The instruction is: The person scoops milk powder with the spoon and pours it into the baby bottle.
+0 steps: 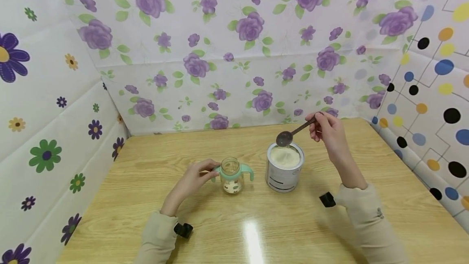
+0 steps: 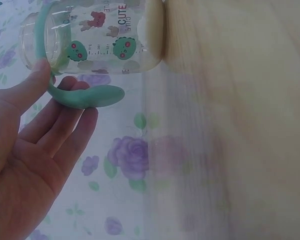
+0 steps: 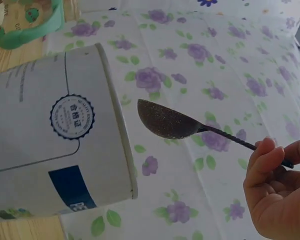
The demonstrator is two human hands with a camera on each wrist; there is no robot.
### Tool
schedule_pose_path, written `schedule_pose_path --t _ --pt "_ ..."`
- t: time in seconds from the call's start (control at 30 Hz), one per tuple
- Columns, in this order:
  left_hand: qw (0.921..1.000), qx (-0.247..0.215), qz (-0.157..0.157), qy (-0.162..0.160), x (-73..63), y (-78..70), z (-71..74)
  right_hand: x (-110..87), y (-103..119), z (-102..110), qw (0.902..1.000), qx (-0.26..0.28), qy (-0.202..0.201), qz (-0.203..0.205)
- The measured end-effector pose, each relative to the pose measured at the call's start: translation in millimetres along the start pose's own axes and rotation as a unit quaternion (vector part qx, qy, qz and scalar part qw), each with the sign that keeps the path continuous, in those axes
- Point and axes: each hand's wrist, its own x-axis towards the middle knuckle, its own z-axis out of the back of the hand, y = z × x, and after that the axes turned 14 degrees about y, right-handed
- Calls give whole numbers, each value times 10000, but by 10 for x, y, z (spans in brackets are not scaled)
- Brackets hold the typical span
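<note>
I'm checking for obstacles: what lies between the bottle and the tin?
In the head view, bare tabletop; a green handle of the bottle juts toward the tin.

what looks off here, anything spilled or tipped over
Nothing stands out: the bottle and the can stand upright, and no spill shows on the table. The spoon in the right hand has pale specks on its bowl, perhaps powder.

Head view above, wrist closeups — shared bottle [image 1: 232, 185]
</note>
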Motion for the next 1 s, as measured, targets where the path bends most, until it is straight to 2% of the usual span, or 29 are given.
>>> schedule_pose_path --t 0.1,0.27,0.47,0.57,0.67,1.0 --pt "10000 38 12 -22 5 -2 -1 -10 -19 -10 9963 -852 148 -1" --pt "9999 88 130 -28 18 -12 -13 -32 -34 -80 9787 -2027 324 -1" --pt "9999 93 126 -28 17 -15 -12 -90 123 -284 9556 -2890 167 544" --pt "9999 94 105 -35 10 -16 -3 -107 160 -349 9485 -3055 158 816" --pt "9999 62 95 -25 11 -16 8 -114 162 -377 9477 -3049 244 914" --pt "10000 -27 83 -27 7 -4 -9 -135 82 -454 9503 -2916 728 813"
